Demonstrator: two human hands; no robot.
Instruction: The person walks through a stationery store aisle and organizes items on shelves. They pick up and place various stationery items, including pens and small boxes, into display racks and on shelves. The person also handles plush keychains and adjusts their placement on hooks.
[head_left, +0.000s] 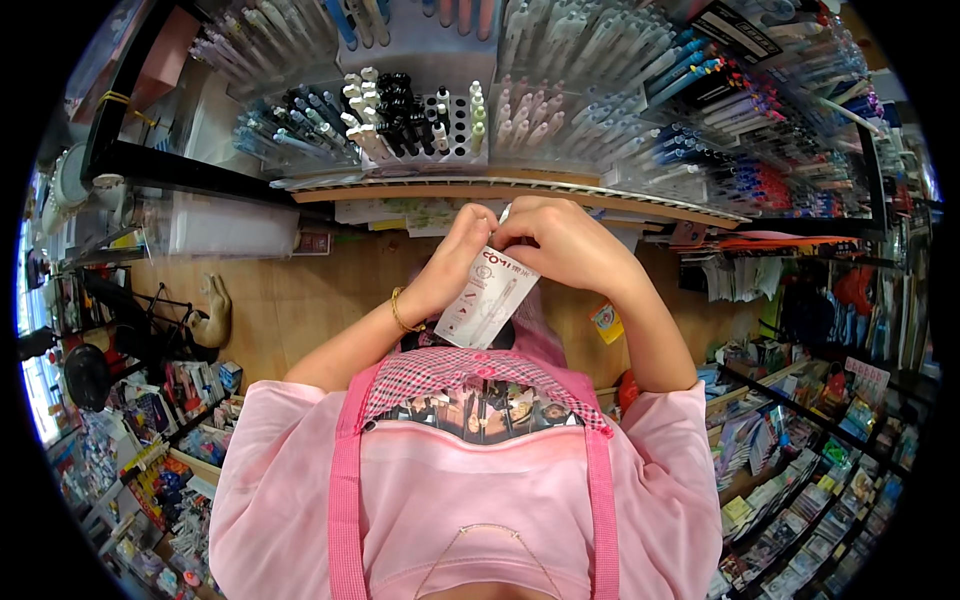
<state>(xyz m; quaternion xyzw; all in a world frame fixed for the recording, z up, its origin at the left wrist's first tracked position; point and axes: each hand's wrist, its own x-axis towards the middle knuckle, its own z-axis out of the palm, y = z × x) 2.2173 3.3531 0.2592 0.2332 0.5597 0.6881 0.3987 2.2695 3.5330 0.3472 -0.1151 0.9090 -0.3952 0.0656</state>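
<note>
In front of my waist is a white paperboard pen carton (491, 300), tilted, with red print and a picture of a pen on its face. My left hand (459, 255) grips it along its upper left edge. The fingers of my right hand (562, 238) are curled in on its top end, where a small white part, perhaps a flap, shows between the two hands. My fingers hide most of that end, so whether it is open cannot be seen.
Ahead rises a pen display with clear bins of pens (525, 112) and a holed white rack (450, 124), edged by a wooden ledge (517, 192). Crowded shelves of small goods (795, 517) flank me. A cat (214, 315) lies on the floor at left.
</note>
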